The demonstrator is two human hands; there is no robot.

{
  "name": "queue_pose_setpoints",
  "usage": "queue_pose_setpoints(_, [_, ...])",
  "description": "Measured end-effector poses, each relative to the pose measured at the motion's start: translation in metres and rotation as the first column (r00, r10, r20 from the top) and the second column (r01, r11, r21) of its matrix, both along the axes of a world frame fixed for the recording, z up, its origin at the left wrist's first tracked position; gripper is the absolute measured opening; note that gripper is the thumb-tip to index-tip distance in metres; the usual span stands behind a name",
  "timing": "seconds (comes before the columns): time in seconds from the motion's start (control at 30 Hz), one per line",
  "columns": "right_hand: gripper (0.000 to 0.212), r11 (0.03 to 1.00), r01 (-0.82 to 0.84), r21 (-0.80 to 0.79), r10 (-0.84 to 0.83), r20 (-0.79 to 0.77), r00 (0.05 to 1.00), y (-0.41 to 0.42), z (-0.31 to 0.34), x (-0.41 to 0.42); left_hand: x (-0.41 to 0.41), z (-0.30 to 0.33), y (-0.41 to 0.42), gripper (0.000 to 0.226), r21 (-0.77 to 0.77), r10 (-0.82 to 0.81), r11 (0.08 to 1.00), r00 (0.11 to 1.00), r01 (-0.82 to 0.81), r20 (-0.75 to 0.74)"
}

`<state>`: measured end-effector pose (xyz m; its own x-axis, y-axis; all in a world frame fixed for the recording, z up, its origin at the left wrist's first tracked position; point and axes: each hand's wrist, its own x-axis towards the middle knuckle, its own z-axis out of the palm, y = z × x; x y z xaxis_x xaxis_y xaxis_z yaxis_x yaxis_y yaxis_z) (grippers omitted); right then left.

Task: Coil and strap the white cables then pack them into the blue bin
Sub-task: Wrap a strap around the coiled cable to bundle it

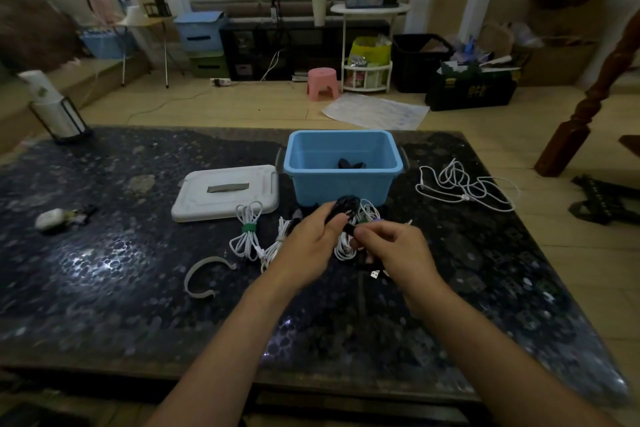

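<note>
Head view: my left hand point(313, 243) and right hand point(394, 246) both pinch a dark coiled cable point(343, 206) just in front of the blue bin point(341, 180), fingers curled round it. Strapped white cables point(247, 232) lie on the worktop point(121, 270) under my hands. A loose white cable point(464, 187) sprawls right of the bin; the white lid point(225, 192) sits left.

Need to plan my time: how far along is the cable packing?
Done: one white bundle wears a green strap, still outside the blue bin. In hand: left hand and right hand hold a dark cable. Left: the loose white cable and binning.
</note>
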<state>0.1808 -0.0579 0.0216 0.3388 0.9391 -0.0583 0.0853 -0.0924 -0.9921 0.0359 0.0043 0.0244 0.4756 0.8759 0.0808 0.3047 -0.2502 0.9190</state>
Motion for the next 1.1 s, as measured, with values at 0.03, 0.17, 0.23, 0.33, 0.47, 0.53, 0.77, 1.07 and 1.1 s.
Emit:
queue_pose_setpoints(0.03, [0.011, 1.000, 0.006, -0.021, -0.008, -0.128, 0.992, 0.000, 0.001, -0.002, 0.000, -0.001, -0.001, 0.021, 0.025, -0.012, 1.000, 1.000, 0.012, -0.024])
queue_pose_setpoints(0.17, [0.012, 0.998, -0.033, -0.050, 0.016, -0.306, 0.952, -0.002, 0.003, -0.010, 0.001, -0.006, 0.000, 0.040, 0.056, -0.029, 0.998, 0.995, 0.034, -0.096])
queue_pose_setpoints(0.23, [0.012, 0.996, -0.077, -0.053, 0.057, -0.315, 0.947, -0.003, 0.003, -0.013, 0.000, -0.007, 0.000, 0.035, 0.030, -0.036, 0.999, 0.997, 0.039, -0.072])
queue_pose_setpoints(0.33, [0.014, 0.992, -0.107, -0.061, 0.080, -0.340, 0.937, -0.003, 0.003, -0.014, 0.001, -0.005, 0.000, 0.025, 0.034, -0.006, 0.999, 0.996, 0.010, -0.093])
queue_pose_setpoints(0.47, [0.013, 0.989, -0.120, -0.083, 0.082, -0.366, 0.927, -0.004, 0.003, -0.015, 0.003, -0.008, 0.002, 0.046, -0.025, 0.042, 0.999, 0.996, -0.044, -0.075])
queue_pose_setpoints(0.53, [0.014, 0.989, -0.117, -0.086, 0.077, -0.374, 0.924, -0.004, 0.003, -0.013, 0.004, -0.006, 0.002, 0.060, -0.029, 0.046, 0.998, 0.996, -0.048, -0.078])
queue_pose_setpoints(0.77, [0.013, 0.985, -0.138, -0.106, 0.091, -0.362, 0.928, -0.006, 0.008, -0.015, 0.004, -0.007, 0.007, 0.043, 0.133, 0.056, 0.991, 0.982, -0.032, -0.182])
queue_pose_setpoints(1.07, [0.019, 0.953, -0.301, -0.033, 0.279, -0.288, 0.916, -0.008, 0.008, -0.002, -0.008, -0.012, 0.016, 0.069, 0.116, 0.045, 0.993, 0.995, -0.035, -0.091])
queue_pose_setpoints(1.1, [0.027, 0.944, -0.328, -0.041, 0.308, -0.252, 0.917, -0.008, 0.009, 0.000, -0.008, -0.011, 0.015, 0.072, 0.123, 0.042, 0.992, 0.997, -0.034, -0.065])
